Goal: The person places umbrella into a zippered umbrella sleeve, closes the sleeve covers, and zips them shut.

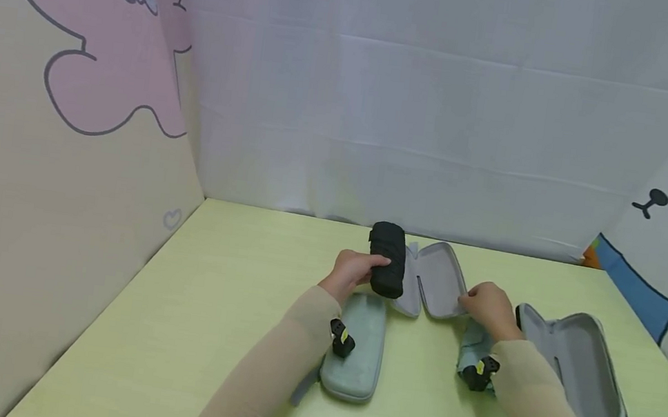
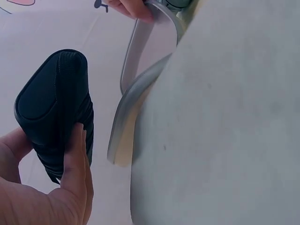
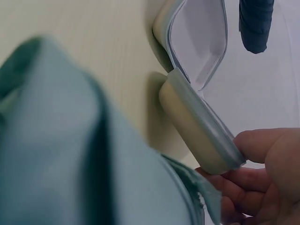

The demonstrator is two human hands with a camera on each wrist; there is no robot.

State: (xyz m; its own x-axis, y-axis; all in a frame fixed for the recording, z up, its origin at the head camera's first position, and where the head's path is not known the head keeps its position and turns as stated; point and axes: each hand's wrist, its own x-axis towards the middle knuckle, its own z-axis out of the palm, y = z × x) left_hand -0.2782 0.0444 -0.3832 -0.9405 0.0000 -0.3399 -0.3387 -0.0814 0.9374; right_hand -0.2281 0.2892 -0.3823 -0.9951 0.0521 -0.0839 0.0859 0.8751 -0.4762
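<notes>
My left hand (image 1: 353, 270) grips a black folded umbrella (image 1: 387, 260) with pleated fabric, held up over the table; thumb and fingers lie along its sides in the left wrist view. Beside it an open hard case (image 1: 440, 281) with a light grey lining stands spread at its hinge. With thumb and fingers, my right hand (image 1: 489, 307) pinches the rim of the case's right half, its outer shell (image 3: 187, 126) showing in the right wrist view. Below my right wrist lies a teal fabric bundle (image 1: 473, 347), partly hidden by the arm.
A closed pale green oblong case (image 1: 354, 347) with a strap lies beneath my left forearm. At the right another open grey-lined case (image 1: 584, 364) sits partly behind my right forearm. A white cloth wall (image 1: 380, 138) rises along the back edge of the yellow table (image 1: 222, 306).
</notes>
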